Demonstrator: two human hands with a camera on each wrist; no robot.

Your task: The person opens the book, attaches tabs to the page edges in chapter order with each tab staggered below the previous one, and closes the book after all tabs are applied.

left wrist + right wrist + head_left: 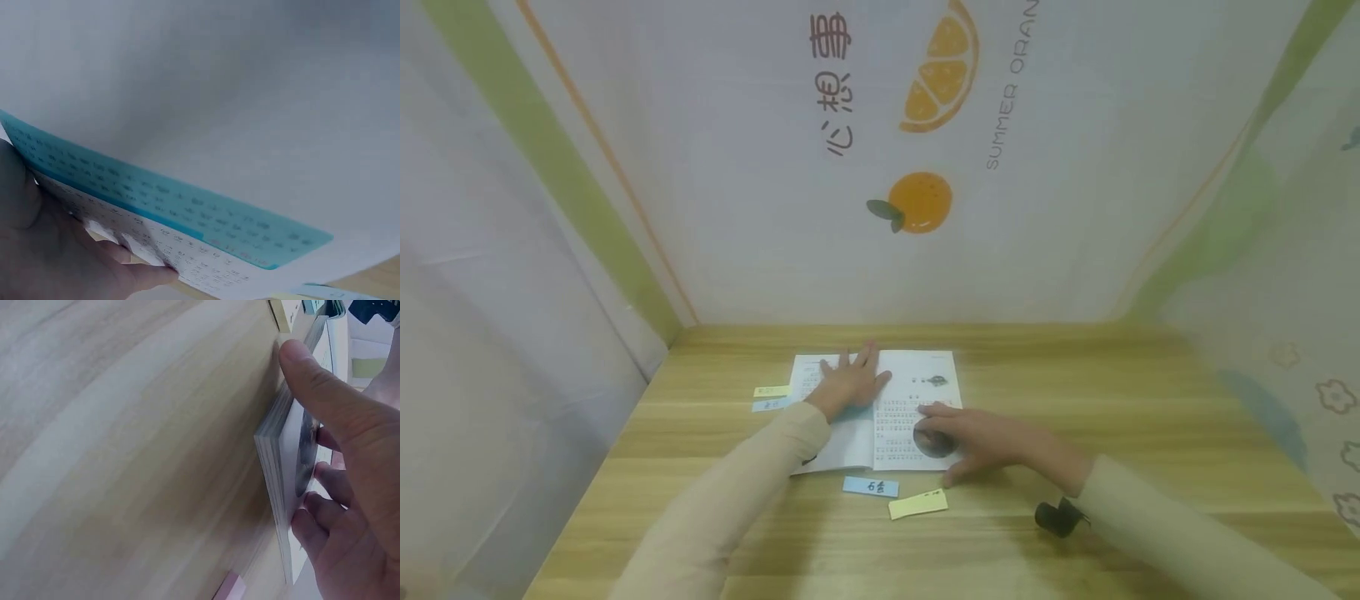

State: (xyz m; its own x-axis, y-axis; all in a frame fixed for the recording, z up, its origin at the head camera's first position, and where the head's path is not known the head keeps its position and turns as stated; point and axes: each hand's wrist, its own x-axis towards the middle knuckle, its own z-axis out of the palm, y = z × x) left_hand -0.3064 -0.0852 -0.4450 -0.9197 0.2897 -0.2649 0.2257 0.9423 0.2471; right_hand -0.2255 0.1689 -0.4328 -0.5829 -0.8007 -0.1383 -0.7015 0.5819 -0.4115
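Note:
An open book [906,367] with printed pages lies flat on the wooden table. My left hand [850,385] rests on its left page beside the spine, fingers spread. In the left wrist view, a page with a turquoise text panel [169,194] fills much of the picture beside that hand [69,250]. On the right page, over a dark round picture [934,440], lie the fingers of my right hand [992,437]. Its thumb stands apart from them, past the near edge of the book; in the right wrist view the page-block edge [272,475] shows beneath this hand [356,469].
Blue [871,487] and yellow [919,503] labels with handwriting lie before the book. Another yellow label [772,391] and blue label [771,404] sit at its left edge. A pink object [230,587] shows in the right wrist view. Printed cloth [760,250] hangs behind the table.

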